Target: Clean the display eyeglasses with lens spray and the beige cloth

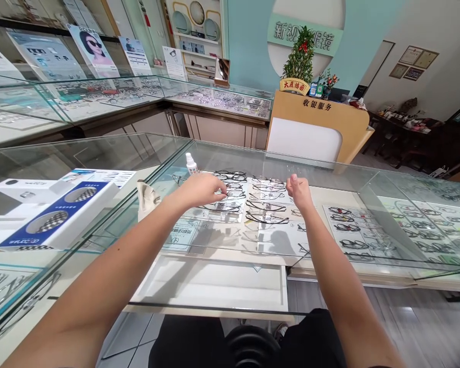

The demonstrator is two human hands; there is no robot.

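Observation:
My left hand [203,190] reaches out over the glass top of a display case [329,171], its fingers curled and pinched together. My right hand [299,192] is stretched out beside it, about a hand's width to the right, and its fingers are pinched too. What either pinch holds is too faint to make out. Under the glass below both hands lie rows of spectacle frames [266,207] on white trays. A small white spray bottle [191,164] stands on the glass just beyond my left hand. A crumpled pale cloth [147,197] lies to that hand's left.
A blue-and-white box [61,214] and a white box [21,189] sit on the case at left. A white drawer tray [210,283] sticks out below the glass near me. More glass cases [222,99] and a wooden cashier desk [318,122] with a plant [299,56] stand behind.

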